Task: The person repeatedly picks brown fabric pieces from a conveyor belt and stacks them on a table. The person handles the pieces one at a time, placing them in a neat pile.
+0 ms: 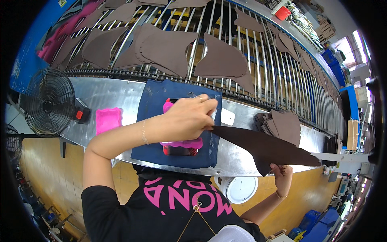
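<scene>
A dark brown cut piece of fabric-like sheet (258,143) is stretched between my hands above the metal table. Its pointed left corner is pinched by my left hand (195,115), over the middle of a dark blue cloth (147,121). At the piece's lower right edge, my right hand (282,175) grips it between thumb and fingers. Below my left hand and forearm lies a red and black object (180,151) with a bright pink, wavy-edged piece (189,143) on it. My arm partly hides both, so I cannot make out their kind.
Beyond the table (238,155), a conveyor of metal rods (258,52) carries several brown cut pieces (223,58). A stack of brown pieces (282,127) sits on the table at right. To the left are a black fan (47,103) and a pink sheet (108,120). A white bucket (242,189) stands below the edge.
</scene>
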`<state>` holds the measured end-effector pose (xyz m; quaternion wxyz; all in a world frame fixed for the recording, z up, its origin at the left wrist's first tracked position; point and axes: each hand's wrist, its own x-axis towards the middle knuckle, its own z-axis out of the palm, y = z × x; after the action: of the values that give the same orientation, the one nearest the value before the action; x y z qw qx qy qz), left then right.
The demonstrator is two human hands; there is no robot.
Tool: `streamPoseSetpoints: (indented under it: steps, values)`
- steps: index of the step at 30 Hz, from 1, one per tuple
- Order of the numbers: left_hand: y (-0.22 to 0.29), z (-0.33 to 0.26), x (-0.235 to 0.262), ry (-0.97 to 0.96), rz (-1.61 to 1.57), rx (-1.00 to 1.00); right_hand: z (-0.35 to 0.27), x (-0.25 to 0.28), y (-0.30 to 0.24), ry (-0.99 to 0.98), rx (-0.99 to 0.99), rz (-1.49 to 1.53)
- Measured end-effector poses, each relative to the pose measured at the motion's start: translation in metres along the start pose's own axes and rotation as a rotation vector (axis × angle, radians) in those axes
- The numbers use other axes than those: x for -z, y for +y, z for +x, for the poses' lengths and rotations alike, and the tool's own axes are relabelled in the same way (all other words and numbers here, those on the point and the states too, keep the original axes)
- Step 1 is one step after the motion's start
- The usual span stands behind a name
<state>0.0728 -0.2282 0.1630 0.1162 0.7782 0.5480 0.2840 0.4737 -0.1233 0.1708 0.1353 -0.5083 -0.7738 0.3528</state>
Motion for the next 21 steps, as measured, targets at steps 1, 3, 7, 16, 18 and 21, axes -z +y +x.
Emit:
streamPoseSetpoints:
  steps: [1, 3, 7, 16, 18, 21]
  values:
    - [-0.005, 0.010, -0.005, 0.018, -0.036, -0.057, 0.000, 0.002, 0.003, 0.008, -0.008, 0.080]
    - [-0.007, 0.044, 0.006, 0.147, -0.001, -0.129, 0.003, 0.006, 0.009, 0.187, 0.052, 0.275]
    - [-0.007, 0.114, 0.040, 0.424, 0.160, -0.265, 0.033, 0.007, -0.032, 0.573, 0.237, 0.298]
    - [-0.030, 0.181, 0.111, 0.627, 0.681, -0.334, 0.126, -0.022, -0.067, 0.345, 0.240, 0.638]
    - [-0.040, 0.182, 0.119, 0.623, 0.628, -0.362, 0.150, -0.044, -0.083, 0.290, 0.274, 0.700]
    - [-0.030, 0.163, 0.120, 0.794, 0.503, -0.255, 0.192, -0.099, -0.097, 0.339, 0.181, 1.059]
